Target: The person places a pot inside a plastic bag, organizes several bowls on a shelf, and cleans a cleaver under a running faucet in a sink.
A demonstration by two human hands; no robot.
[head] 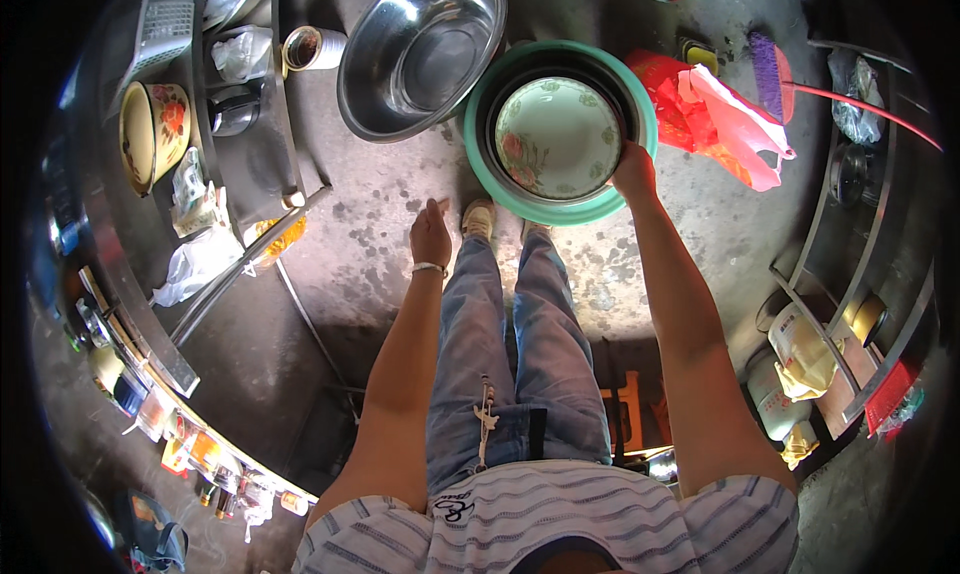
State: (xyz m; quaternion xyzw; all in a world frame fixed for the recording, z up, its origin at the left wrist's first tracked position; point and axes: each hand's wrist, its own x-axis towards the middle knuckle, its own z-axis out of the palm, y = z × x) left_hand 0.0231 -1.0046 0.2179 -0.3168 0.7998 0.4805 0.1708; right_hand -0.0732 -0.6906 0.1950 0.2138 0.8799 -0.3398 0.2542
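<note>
A round white plate or shallow bowl [561,138] with a floral pattern faces up at me. My right hand [634,172] grips it at its right lower edge, the fingers partly hidden behind the rim. Directly beneath it in view stands a green basin [645,116] with a dark interior; I cannot tell whether the two touch. My left hand [431,236] holds nothing, raised near my left shoe with its fingers apart. Beyond it, a large stainless steel basin [442,63] leans tilted against the green basin's left side.
Red plastic bags [705,120] lie right of the green basin, with a purple broom [769,78] farther right. Metal shelving [277,123] stands at left, holding a floral enamel pot [157,135]. Another rack [862,229] stands at right. The concrete floor [360,251] has dark spots.
</note>
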